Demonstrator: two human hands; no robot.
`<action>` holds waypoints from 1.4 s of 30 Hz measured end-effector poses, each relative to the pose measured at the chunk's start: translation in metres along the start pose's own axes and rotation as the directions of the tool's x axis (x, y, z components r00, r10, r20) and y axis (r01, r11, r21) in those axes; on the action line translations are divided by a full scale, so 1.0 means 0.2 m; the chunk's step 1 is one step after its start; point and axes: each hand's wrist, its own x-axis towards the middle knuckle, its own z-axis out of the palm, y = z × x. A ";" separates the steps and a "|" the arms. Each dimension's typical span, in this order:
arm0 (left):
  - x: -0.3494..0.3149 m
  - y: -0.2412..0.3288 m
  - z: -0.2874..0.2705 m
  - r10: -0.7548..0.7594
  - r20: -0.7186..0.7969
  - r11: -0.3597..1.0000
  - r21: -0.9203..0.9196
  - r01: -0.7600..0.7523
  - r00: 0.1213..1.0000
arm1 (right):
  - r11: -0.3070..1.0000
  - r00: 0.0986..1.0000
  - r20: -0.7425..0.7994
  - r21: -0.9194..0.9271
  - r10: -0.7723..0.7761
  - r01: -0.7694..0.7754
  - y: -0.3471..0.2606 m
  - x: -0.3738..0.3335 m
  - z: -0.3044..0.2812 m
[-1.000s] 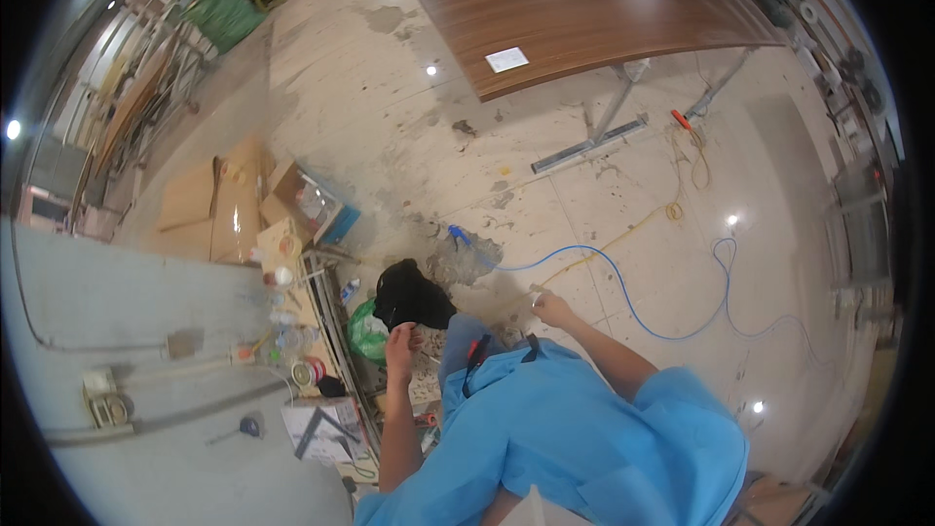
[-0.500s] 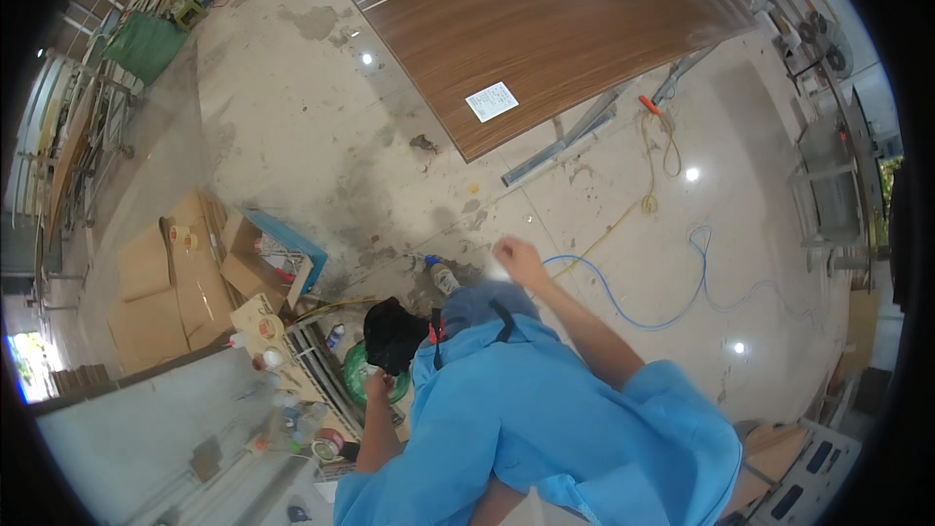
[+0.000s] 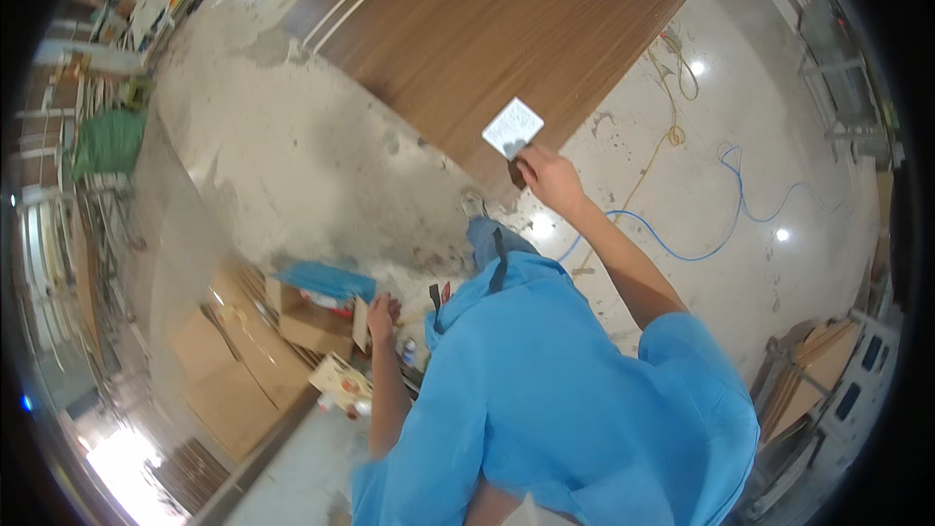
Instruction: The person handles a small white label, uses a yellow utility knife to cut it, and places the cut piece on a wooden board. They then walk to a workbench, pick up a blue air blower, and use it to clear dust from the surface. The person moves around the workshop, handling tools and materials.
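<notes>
A small white printed paper (image 3: 511, 125) lies on the near corner of a large brown wood-grain panel (image 3: 487, 29). My right hand (image 3: 550, 180) reaches out over that corner, its bent fingers closed at the paper's lower edge. The fingertips are partly hidden and cast a shadow on the sheet. My left hand (image 3: 384, 314) hangs low beside an open cardboard box (image 3: 310, 321), its fingers loosely bent and apart, with nothing visible in them.
Flattened cardboard (image 3: 229, 360) stands left of the box, with blue material (image 3: 326, 280) on top. A blue hose (image 3: 672, 251) and a yellow cord (image 3: 638, 180) trail over the floor at right. Racks of long boards (image 3: 83, 263) line the left side.
My right hand has moved forward from beside my body to the paper. The view has turned and come nearer the panel. My left hand has moved away from the black bag and green container.
</notes>
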 end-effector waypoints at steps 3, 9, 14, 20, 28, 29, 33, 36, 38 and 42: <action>0.10 0.21 0.03 -0.128 0.009 0.992 -0.006 0.128 0.992 | 0.999 0.992 0.114 -0.033 0.045 -0.041 0.03 0.04 0.05; 0.29 0.52 0.03 -0.054 0.084 0.992 0.123 0.043 0.995 | 0.973 0.977 0.187 -0.185 -0.105 0.140 0.06 0.06 0.09; 0.48 0.67 0.09 -0.115 0.119 0.979 0.181 0.093 0.986 | 0.915 0.922 0.368 -0.322 -0.116 0.243 0.02 0.12 0.06; 0.74 0.89 0.18 -0.181 0.238 0.931 0.353 0.089 0.954 | 0.842 0.875 0.468 -0.416 -0.124 0.343 -0.03 0.15 0.06; 0.90 1.22 0.16 -0.058 0.223 0.941 0.338 -0.021 0.973 | 0.802 0.845 0.517 -0.443 -0.135 0.399 -0.03 0.20 0.09; 0.90 1.23 0.14 -0.060 0.218 0.941 0.337 -0.017 0.974 | 0.805 0.853 0.497 -0.436 -0.156 0.402 -0.02 0.20 0.09; 0.92 1.19 0.07 -0.081 0.217 0.946 0.325 0.006 0.973 | 0.925 0.895 0.444 -0.322 -0.042 0.204 0.03 0.21 0.05; 0.93 1.08 0.02 -0.129 0.213 0.944 0.325 0.054 0.968 | 0.972 0.891 0.446 -0.235 0.088 0.022 0.07 0.20 0.01; 0.92 1.00 -0.01 -0.187 0.204 0.937 0.332 0.112 0.961 | 0.967 0.859 0.494 -0.256 0.135 -0.004 0.08 0.20 0.00; 0.89 0.88 -0.02 -0.209 0.242 0.931 0.344 0.117 0.948 | 0.935 0.869 0.491 -0.277 -0.060 0.222 0.06 0.20 0.01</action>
